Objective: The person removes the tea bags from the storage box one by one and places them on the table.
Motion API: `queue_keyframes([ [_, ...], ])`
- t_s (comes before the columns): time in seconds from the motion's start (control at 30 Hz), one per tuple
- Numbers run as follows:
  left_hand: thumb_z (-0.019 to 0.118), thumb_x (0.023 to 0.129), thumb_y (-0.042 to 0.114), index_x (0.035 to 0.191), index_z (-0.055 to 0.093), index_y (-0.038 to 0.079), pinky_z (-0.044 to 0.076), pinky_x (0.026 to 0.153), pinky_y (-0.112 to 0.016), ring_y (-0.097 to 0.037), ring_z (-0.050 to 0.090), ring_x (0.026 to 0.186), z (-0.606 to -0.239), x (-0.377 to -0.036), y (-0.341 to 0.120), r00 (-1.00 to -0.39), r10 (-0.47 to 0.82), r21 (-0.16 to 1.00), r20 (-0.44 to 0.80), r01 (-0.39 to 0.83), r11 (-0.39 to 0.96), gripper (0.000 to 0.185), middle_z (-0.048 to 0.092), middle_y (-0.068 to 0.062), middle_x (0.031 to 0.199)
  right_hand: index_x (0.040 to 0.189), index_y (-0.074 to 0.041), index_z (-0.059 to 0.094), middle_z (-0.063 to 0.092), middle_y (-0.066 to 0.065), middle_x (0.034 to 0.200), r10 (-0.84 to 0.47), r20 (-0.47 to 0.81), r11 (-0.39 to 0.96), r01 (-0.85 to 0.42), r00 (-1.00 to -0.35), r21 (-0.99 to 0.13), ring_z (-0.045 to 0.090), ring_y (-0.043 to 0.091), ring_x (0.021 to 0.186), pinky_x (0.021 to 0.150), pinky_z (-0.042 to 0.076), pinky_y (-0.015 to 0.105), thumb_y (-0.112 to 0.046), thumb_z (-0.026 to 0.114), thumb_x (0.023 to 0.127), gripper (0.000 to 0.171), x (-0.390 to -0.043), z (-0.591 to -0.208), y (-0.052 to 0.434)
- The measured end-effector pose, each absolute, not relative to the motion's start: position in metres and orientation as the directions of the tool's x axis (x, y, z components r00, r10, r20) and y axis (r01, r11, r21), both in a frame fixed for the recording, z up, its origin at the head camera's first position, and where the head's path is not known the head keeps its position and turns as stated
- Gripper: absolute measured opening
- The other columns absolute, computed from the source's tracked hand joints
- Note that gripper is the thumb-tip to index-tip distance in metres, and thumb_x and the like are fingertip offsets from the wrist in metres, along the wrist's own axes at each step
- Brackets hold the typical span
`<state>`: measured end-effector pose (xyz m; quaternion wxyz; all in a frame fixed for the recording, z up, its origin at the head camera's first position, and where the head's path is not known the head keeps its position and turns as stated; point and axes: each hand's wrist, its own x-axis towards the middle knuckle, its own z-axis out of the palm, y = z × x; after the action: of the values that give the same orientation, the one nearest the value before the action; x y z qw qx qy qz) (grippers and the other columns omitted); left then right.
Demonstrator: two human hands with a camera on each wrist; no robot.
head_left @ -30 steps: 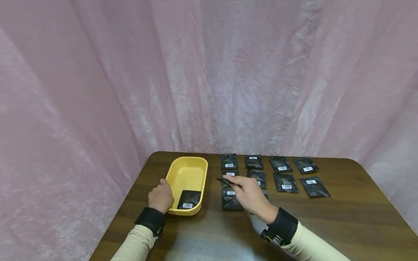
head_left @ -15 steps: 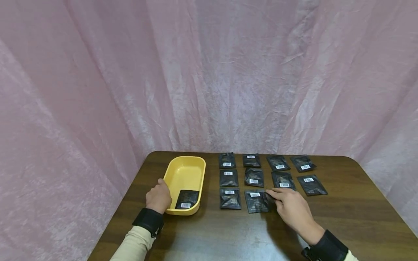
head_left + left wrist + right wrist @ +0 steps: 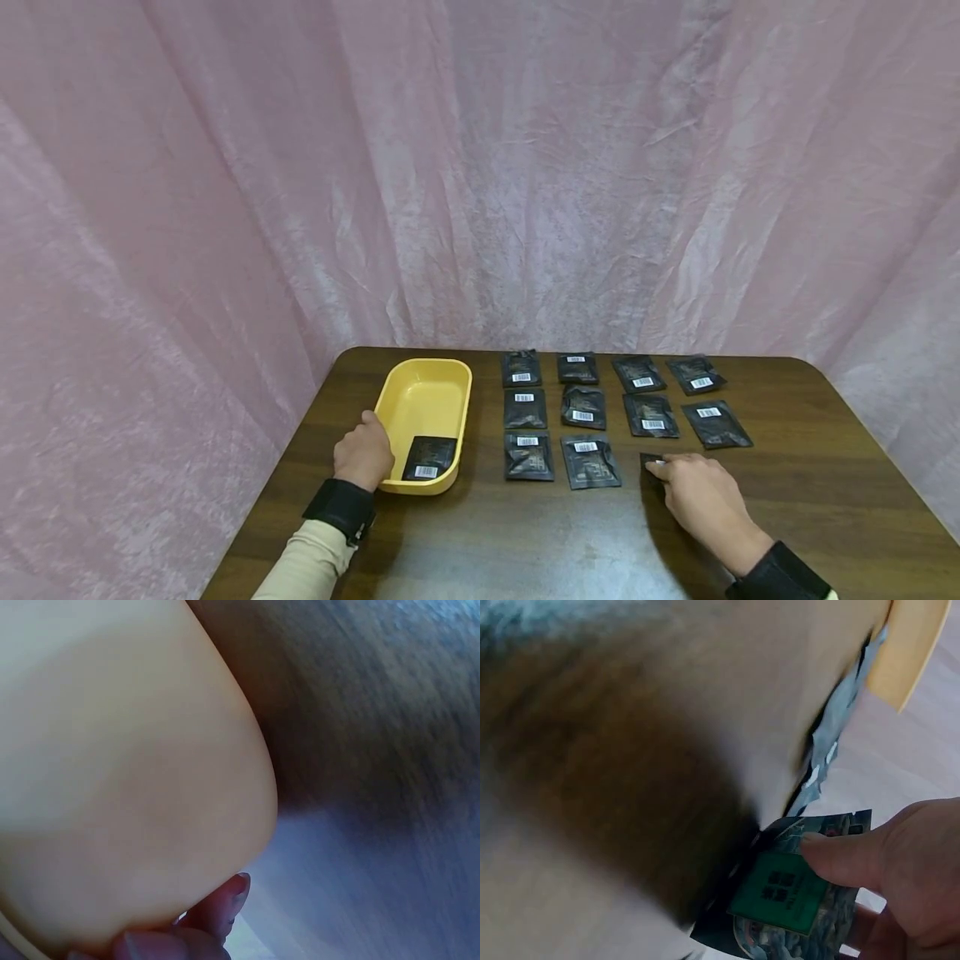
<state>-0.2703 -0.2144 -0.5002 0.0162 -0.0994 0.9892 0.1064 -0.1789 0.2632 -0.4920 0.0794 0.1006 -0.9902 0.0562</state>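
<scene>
My right hand (image 3: 705, 500) pinches a black sachet (image 3: 651, 468) just over the table, right of the front row. In the right wrist view the thumb lies across that sachet (image 3: 780, 896), which shows a green label on a patterned face. My left hand (image 3: 364, 452) grips the left side of a yellow plastic tray (image 3: 463, 400). The left wrist view shows fingertips (image 3: 238, 889) against the tray wall (image 3: 150, 787). Inside the tray's near end lies a black sachet (image 3: 431, 454) with a white barcode.
Several black sachets with barcodes lie in rows on the wooden table (image 3: 480, 542), among them a front-row sachet (image 3: 591, 462) left of my right hand and another sachet (image 3: 716, 425) beyond it. A pink curtain (image 3: 480, 183) hangs behind the table's far edge.
My right hand has moved rightward with the sachet, from over the left column to right of the front row, and lower toward the table. My left hand stays on the tray.
</scene>
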Motion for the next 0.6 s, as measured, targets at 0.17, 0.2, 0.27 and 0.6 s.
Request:
queue_keyframes([
  [0.17,0.069,0.09,0.01,0.107,0.047,-0.006,0.059,0.069,-0.057,-0.042,0.073,0.078,-0.5005,-0.2702,-0.2145,-0.98,-0.193,0.213,-0.04,-0.197,0.957,0.033,0.069,-0.028,0.088,0.117,-0.012,0.083,0.08,0.019,0.119,-0.205,0.094,0.963,-0.218,-0.974,-0.159,0.079,0.037,0.095,0.067,0.061,0.045,0.0,0.073,0.09,0.032,-0.1808,-0.4981,0.2624],
  [0.2,0.069,0.09,0.01,0.107,0.047,-0.006,0.059,0.069,-0.057,-0.042,0.073,0.078,-0.5009,-0.2705,-0.2144,-0.98,-0.193,0.214,-0.039,-0.197,0.957,0.033,0.069,-0.028,0.088,0.119,-0.011,0.082,0.08,0.02,0.121,-0.217,0.083,0.96,-0.227,-0.973,-0.162,0.079,0.038,0.096,0.067,0.061,0.045,0.0,0.074,0.09,0.032,-0.1813,-0.4991,0.2626],
  [0.27,0.069,0.09,0.01,0.108,0.047,-0.006,0.059,0.069,-0.057,-0.042,0.073,0.078,-0.5011,-0.2708,-0.2145,-0.98,-0.194,0.215,-0.041,-0.198,0.956,0.033,0.069,-0.028,0.088,0.121,-0.011,0.081,0.078,0.023,0.123,-0.245,0.068,0.954,-0.254,-0.967,-0.16,0.078,0.04,0.103,0.074,0.062,0.047,-0.001,0.075,0.089,0.034,-0.1823,-0.5006,0.2633],
  [0.6,0.069,0.09,0.01,0.108,0.046,-0.006,0.058,0.07,-0.056,-0.04,0.071,0.077,-0.503,-0.272,-0.2157,-0.979,-0.198,0.211,-0.056,-0.205,0.956,0.033,0.068,-0.027,0.087,0.134,-0.01,0.074,0.064,0.031,0.145,-0.306,-0.072,0.927,-0.28,-0.949,-0.249,0.062,0.049,0.137,0.122,0.028,0.074,-0.052,0.074,0.095,0.058,-0.1831,-0.5018,0.2712],
])
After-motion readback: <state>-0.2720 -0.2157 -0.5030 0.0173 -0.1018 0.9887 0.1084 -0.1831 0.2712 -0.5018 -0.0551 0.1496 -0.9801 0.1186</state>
